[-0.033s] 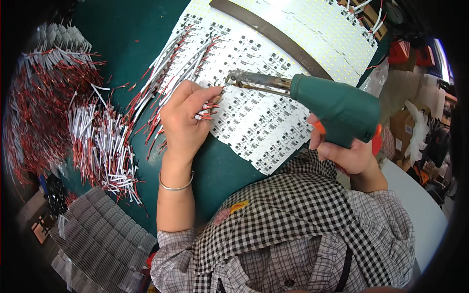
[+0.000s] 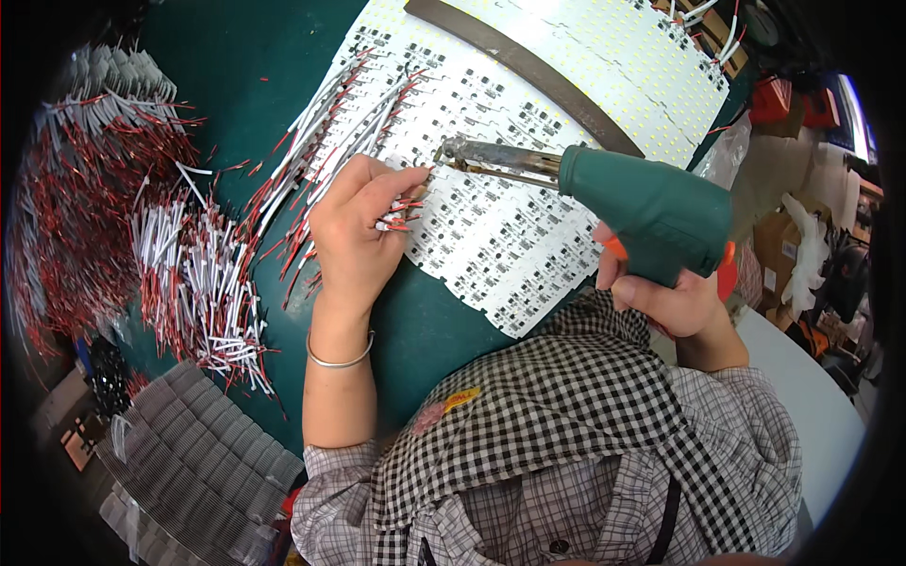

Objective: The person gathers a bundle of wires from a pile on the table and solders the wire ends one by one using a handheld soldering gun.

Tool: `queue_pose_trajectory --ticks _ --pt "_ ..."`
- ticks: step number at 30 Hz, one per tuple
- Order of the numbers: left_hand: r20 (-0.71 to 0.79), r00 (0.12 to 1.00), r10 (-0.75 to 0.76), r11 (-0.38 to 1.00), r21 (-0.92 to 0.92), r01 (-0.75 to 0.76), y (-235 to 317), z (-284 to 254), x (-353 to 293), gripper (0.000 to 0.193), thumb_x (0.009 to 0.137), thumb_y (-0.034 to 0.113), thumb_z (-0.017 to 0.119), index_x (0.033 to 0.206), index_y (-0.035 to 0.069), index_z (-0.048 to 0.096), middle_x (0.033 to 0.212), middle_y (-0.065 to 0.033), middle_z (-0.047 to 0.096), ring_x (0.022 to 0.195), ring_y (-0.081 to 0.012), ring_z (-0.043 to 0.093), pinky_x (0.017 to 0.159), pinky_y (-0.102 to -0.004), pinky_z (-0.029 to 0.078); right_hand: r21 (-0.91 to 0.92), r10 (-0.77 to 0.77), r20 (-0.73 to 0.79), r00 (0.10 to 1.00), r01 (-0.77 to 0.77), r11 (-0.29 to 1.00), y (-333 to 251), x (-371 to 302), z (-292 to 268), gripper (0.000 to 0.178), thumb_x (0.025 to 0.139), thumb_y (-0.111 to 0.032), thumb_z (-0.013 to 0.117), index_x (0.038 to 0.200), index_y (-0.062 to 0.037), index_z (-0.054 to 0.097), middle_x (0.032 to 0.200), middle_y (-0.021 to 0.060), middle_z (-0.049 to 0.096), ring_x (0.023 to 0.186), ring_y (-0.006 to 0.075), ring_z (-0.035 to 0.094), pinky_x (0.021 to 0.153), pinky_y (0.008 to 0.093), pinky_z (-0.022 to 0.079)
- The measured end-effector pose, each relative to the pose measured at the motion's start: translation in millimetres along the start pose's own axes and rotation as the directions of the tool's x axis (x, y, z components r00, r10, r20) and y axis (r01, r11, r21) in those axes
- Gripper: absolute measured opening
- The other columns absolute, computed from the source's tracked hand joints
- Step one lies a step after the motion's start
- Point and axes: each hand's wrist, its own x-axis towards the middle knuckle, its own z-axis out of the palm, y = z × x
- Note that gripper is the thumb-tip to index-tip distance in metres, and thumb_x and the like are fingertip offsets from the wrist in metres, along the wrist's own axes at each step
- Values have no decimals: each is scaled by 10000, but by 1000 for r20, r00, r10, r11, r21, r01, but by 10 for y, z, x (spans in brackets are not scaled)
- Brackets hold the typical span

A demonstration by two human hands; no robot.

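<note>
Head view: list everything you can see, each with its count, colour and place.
Circuit boards: several, white, upper middle
Curved bar: one, dark brown, across the boards
Soldering gun: one, green with orange trigger, over the boards
Attached-looking wires: many, white and red, left part of the boards
Wire heaps: at least two, white, grey and red, left
Ridged stacks: several, grey, lower left
Table: one, dark green, under the boards
Plastic bag: one, clear, upper right
Cardboard box: at least one, brown, right
Other clutter: uncountable, mixed, right edge
Apron: one, black-and-white check, on the person
Bracelet: one, silver, left wrist
Left hand: one, bare, left of the gun's tip, holding short wires
Right hand: one, bare, gripping the gun
</note>
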Motion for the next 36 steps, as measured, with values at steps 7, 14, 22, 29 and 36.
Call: queue_pose_trajectory --ticks 7,14,22,29,36 --pt "-28 998 49 999 6 -49 -30 19 -8 412 543 -165 591 892 26 696 706 -73 578 640 -198 600 577 -277 479 117 162 -132 978 -147 982 -80 14 108 324 768 73 649 1074 32 551 862 60 623 769 116 592 689 265 492" --pt "-79 990 120 988 109 -111 -3 50 -29 392 547 -130 634 898 35 691 691 -75 569 601 -201 587 533 -295 467 55 200 -116 973 -195 979 -23 -32 130 463 753 97 665 1163 22 464 1007 83 603 869 125 600 762 270 511" --pt "-86 985 149 974 185 -132 11 69 -38 382 540 -102 652 891 43 693 685 -63 558 589 -193 578 505 -301 451 -266 43 -11 999 -45 963 51 -60 56 493 750 69 687 1188 25 466 1008 73 607 875 126 608 779 251 498" --pt "-80 982 173 967 202 -154 -33 70 -58 366 535 -81 655 878 44 687 690 -58 554 580 -195 565 503 -307 448 43 215 -191 958 -211 977 -222 -5 63 431 754 43 677 1159 37 531 1004 103 626 791 128 607 655 239 499" --pt "-19 994 110 983 148 -106 69 0 -31 281 665 -90 670 920 27 691 704 -85 581 624 -197 596 553 -268 470 -43 -80 -419 904 69 997 -440 53 -120 601 720 -123 711 1203 124 452 1125 237 545 664 190 607 431 228 479"
